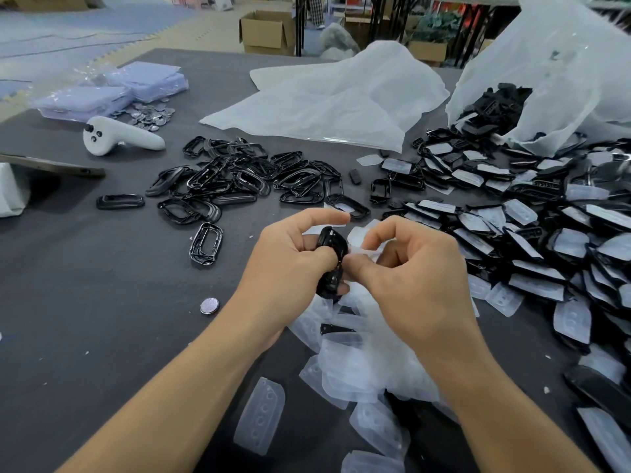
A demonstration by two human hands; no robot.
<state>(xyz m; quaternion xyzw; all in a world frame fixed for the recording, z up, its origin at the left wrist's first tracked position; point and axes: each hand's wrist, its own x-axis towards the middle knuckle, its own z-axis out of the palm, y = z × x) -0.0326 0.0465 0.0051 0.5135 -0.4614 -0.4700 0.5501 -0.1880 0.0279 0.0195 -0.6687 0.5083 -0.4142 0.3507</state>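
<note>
Above the grey table, my left hand (290,264) grips a black plastic key-fob shell (331,245), held nearly upright. My right hand (409,271) pinches a translucent white rubber pad (356,238) at the shell's right edge, thumb and forefinger curled on it. Below my hands lies a heap of loose translucent pads (362,363). A pile of black frames (246,175) lies further back at centre. To the right spreads a large pile of black shells with pads in them (532,216).
A torn white plastic bag (546,80) spills shells at the back right, beside a flat white bag (327,97). A white handheld controller (119,136), a coin cell (209,306), a heap of coin cells (152,115) and purple packets (112,90) lie on the left. Cardboard boxes stand beyond.
</note>
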